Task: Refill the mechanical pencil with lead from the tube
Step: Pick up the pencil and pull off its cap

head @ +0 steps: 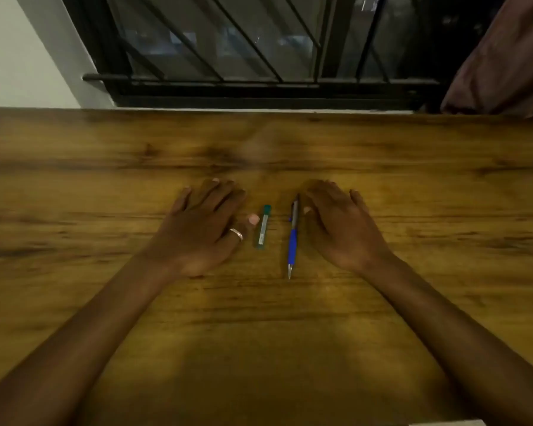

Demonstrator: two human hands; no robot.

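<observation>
A blue and silver mechanical pencil (293,238) lies on the wooden table (259,318), its tip pointing toward me. Just left of it lies a small green lead tube (263,226), roughly parallel to the pencil. My left hand (202,229) rests flat, palm down, left of the tube, its thumb tip close beside the tube; a ring sits on the thumb. My right hand (342,226) lies flat, palm down, right of the pencil, thumb near the pencil's upper end. Neither hand holds anything.
The table's far edge meets a dark window with a black metal grille (259,56). A brownish curtain (505,66) hangs at the far right. A white wall (19,50) stands at the far left.
</observation>
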